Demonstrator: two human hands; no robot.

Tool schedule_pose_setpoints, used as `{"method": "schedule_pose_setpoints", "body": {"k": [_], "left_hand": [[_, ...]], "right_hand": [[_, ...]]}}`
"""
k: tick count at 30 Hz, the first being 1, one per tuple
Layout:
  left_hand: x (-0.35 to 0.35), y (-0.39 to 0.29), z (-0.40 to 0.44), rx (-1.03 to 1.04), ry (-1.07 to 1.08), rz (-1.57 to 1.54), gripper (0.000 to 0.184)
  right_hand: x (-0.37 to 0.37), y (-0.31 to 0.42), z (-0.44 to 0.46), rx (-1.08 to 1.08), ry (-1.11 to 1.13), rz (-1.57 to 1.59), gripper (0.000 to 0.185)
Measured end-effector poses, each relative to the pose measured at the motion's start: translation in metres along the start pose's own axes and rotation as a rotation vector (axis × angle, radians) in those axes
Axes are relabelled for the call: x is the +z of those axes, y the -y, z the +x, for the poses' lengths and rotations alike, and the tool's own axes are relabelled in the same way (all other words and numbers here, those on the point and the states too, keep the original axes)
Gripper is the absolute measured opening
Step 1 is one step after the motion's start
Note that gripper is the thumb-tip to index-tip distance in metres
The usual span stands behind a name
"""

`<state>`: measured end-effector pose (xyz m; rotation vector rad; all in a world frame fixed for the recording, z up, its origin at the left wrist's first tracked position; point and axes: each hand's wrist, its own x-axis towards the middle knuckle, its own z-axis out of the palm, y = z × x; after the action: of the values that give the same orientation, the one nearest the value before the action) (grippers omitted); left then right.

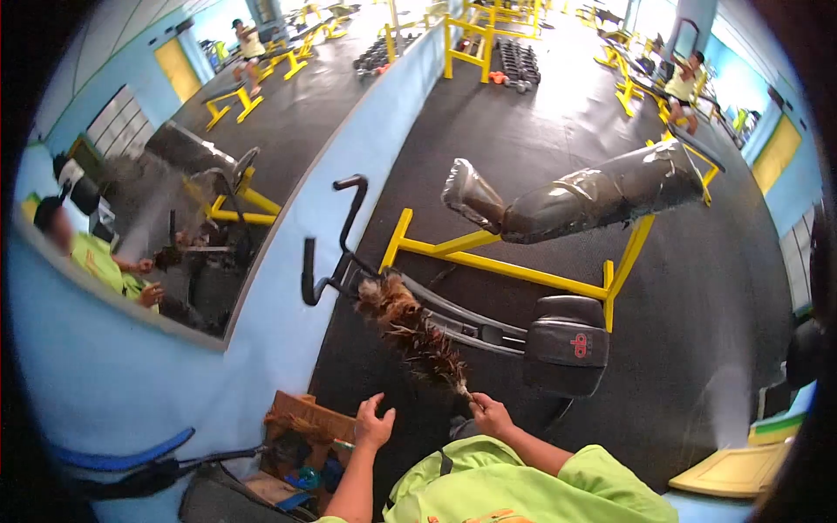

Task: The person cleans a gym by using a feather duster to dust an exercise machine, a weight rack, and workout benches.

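A brown feather duster (417, 336) extends up and to the left from my right hand (493, 416), whose fingers are wrapped round its handle. Its fluffy tip lies over the black handlebar end of an ab exercise machine (567, 347); whether it touches the metal I cannot tell. To the left, my left hand (375, 422) is raised with nothing in it, thumb and fingers apart. Just below that hand stands a wooden box (309, 414) holding assorted items, partly hidden by my forearm.
A padded bench (602, 196) on a yellow frame stands beyond the machine. A wall mirror (166, 209) hangs on the blue wall at left. Another person (683, 80) sits on a bench at far right. Dumbbells (519, 63) line a rack at the back. A blue curved bar (126, 455) lies lower left.
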<state>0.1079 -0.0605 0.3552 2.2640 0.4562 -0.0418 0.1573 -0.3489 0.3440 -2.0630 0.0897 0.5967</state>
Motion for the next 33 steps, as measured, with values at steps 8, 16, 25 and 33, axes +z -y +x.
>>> {"method": "schedule_pose_setpoints", "body": {"k": [8, 16, 25, 33], "left_hand": [[-0.013, -0.067, 0.087, 0.107, -0.025, 0.008, 0.048], [-0.111, -0.103, 0.179, 0.305, -0.532, 0.345, 0.055], [-0.119, -0.084, 0.233, 0.058, -0.419, 0.264, 0.072], [-0.131, -0.049, 0.240, 0.197, -0.368, 0.324, 0.061]], "right_hand": [[0.006, 0.021, 0.045, -0.166, -0.049, 0.302, 0.033], [0.021, 0.039, 0.082, -0.256, 0.098, 0.166, 0.032], [0.135, 0.111, 0.129, -0.018, 0.115, 0.298, 0.035], [0.229, 0.144, 0.124, 0.192, 0.164, 0.443, 0.033]]}}
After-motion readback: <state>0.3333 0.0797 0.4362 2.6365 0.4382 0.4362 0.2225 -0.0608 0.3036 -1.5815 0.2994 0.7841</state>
